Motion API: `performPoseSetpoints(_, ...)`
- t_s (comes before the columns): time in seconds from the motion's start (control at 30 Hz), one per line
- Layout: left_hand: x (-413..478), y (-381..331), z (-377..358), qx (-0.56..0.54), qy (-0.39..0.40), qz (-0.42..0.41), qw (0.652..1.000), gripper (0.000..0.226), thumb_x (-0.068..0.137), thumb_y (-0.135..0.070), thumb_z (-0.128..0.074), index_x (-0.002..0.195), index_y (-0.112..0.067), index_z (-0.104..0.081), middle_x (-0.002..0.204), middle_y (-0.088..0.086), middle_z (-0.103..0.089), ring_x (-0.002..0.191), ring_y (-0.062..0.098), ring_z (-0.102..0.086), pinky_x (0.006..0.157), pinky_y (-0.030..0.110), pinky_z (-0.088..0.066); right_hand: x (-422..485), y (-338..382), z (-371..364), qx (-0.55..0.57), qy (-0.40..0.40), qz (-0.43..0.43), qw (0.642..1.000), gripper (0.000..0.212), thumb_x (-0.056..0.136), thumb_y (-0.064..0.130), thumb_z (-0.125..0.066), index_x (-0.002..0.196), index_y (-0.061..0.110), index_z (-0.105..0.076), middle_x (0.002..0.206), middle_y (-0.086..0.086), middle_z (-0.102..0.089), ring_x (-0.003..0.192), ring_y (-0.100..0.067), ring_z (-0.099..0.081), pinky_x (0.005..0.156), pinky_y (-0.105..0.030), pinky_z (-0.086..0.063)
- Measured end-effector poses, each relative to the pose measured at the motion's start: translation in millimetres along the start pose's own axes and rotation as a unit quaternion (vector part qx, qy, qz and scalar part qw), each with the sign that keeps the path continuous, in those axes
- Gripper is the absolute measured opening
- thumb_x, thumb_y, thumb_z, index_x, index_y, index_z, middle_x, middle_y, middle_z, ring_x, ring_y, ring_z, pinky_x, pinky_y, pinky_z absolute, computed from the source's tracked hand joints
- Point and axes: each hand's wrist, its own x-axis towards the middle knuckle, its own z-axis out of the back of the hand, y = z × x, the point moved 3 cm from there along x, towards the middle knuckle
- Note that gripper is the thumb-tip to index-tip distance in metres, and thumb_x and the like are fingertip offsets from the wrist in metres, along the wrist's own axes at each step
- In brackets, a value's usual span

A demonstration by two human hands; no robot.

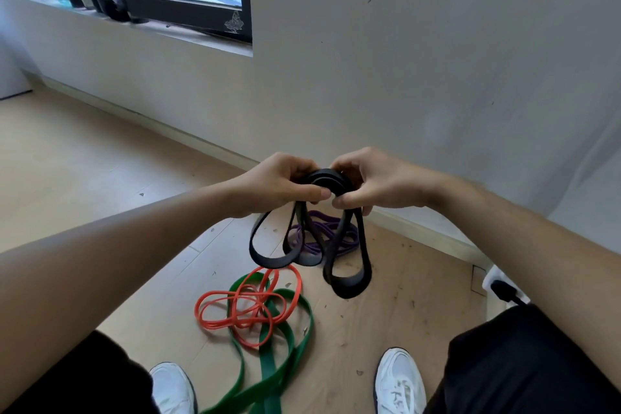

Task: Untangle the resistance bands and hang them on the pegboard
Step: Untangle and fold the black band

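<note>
Both hands, left hand [282,183] and right hand [379,178], are pinching the black band [331,178] at its coiled top, fingers [309,193] curled tight around it, loops dangling over the floor [84,161]. Risk: pulling apart could be cinching the twist tighter, and the loops are hanging near the purple band [322,239], so they may be snagging it.

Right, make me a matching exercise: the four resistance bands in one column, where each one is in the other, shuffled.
1 black band
2 purple band
3 orange band
4 green band

A on the floor, trailing between the shoes
B gripped by left hand and right hand, loops hanging
C on the floor nearest the wall
D thin, lying across a wider band

Pairs: 1-B, 2-C, 3-D, 4-A
</note>
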Motion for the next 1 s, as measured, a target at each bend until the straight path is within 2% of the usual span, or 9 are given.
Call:
performPoseSetpoints(0.13,-0.1,6.5,-4.0,-0.009,-0.013,0.024,1.000,0.028,0.090,-0.024,-0.076,0.115,-0.014,-0.067,0.095,-0.002,-0.072,0.086,0.009,-0.069,0.080,0.025,-0.052,-0.5,-5.2,6.0,0.036,-0.056,-0.002,0.998,0.026,0.091,0.009,-0.073,0.116,0.008,-0.068,0.097,-0.019,-0.072,0.082,-0.027,-0.074,0.072,-0.040,-0.064)
performPoseSetpoints(0.23,-0.6,15.1,-13.4,-0.026,-0.050,0.026,0.998,0.066,0.081,-0.029,-0.085,0.138,-0.021,-0.052,0.125,-0.003,-0.065,0.112,0.010,-0.067,0.090,0.026,-0.057,-0.6,-8.6,10.1,0.085,-0.092,-0.001,0.992,0.046,0.092,0.006,-0.071,0.136,0.015,-0.060,0.101,-0.023,-0.071,0.084,-0.033,-0.074,0.075,-0.044,-0.064)
performPoseSetpoints(0.33,-1.3,24.4,-23.6,0.023,-0.078,-0.004,0.997,0.095,0.070,-0.043,-0.091,0.149,-0.032,-0.038,0.139,-0.013,-0.056,0.130,0.002,-0.053,0.106,0.031,-0.047,1.6,-11.0,12.8,0.128,-0.103,0.005,0.986,0.044,0.094,0.002,-0.067,0.136,0.014,-0.061,0.110,-0.029,-0.069,0.088,-0.031,-0.072,0.079,-0.045,-0.064)
performPoseSetpoints(0.43,1.7,36.9,-34.0,0.044,-0.105,-0.034,0.993,0.115,0.062,-0.052,-0.090,0.156,-0.035,-0.025,0.151,-0.010,-0.046,0.140,0.008,-0.044,0.115,0.039,-0.042,7.4,-15.6,11.5,0.178,-0.113,0.000,0.978,0.041,0.096,0.001,-0.064,0.135,0.014,-0.063,0.111,-0.026,-0.069,0.090,-0.022,-0.067,0.081,-0.044,-0.064)
performPoseSetpoints(0.6,8.9,62.5,-64.8,0.058,-0.173,-0.031,0.983,0.129,0.057,-0.056,-0.093,0.157,-0.041,-0.012,0.151,-0.011,-0.042,0.135,0.011,-0.047,0.106,0.042,-0.050,19.7,-32.3,9.6,0.274,-0.155,-0.030,0.949,0.037,0.096,-0.001,-0.062,0.133,0.007,-0.062,0.097,-0.016,-0.066,0.089,-0.022,-0.068,0.078,-0.039,-0.064)
performPoseSetpoints(0.7,13.1,84.8,-84.0,0.083,-0.258,-0.005,0.962,0.123,0.057,-0.055,-0.090,0.156,-0.042,-0.017,0.146,-0.017,-0.048,0.125,0.006,-0.054,0.091,0.033,-0.054,28.4,-50.0,4.6,0.335,-0.174,-0.042,0.925,0.034,0.097,-0.002,-0.061,0.130,0.005,-0.063,0.094,-0.016,-0.062,0.089,-0.019,-0.069,0.075,-0.037,-0.064)
performPoseSetpoints(0.77,16.6,101.8,-94.3,0.089,-0.296,0.007,0.951,0.099,0.065,-0.044,-0.085,0.149,-0.041,-0.032,0.125,-0.019,-0.061,0.106,0.005,-0.062,0.079,0.028,-0.055,33.5,-67.1,-2.6,0.372,-0.180,-0.057,0.909,0.034,0.097,-0.003,-0.059,0.130,0.003,-0.063,0.091,-0.015,-0.060,0.086,-0.019,-0.068,0.073,-0.037,-0.064)
performPoseSetpoints(0.87,20.8,129.5,-102.7,0.098,-0.285,0.022,0.953,0.069,0.071,-0.042,-0.074,0.135,-0.033,-0.050,0.096,-0.019,-0.065,0.084,0.008,-0.065,0.064,0.020,-0.049,38.4,-99.2,-12.6,0.394,-0.178,-0.084,0.898,0.033,0.098,-0.004,-0.058,0.130,0.004,-0.063,0.091,-0.012,-0.062,0.089,-0.020,-0.069,0.073,-0.036,-0.064)
performPoseSetpoints(1.0,31.9,165.5,-103.8,0.122,-0.251,0.030,0.960,0.062,0.072,-0.045,-0.068,0.131,-0.031,-0.058,0.094,-0.021,-0.064,0.082,0.006,-0.062,0.067,0.021,-0.050,46.6,-150.8,-20.1,0.395,-0.179,-0.135,0.891,0.031,0.098,-0.004,-0.057,0.124,0.009,-0.067,0.101,-0.012,-0.066,0.097,-0.022,-0.069,0.074,-0.036,-0.064)
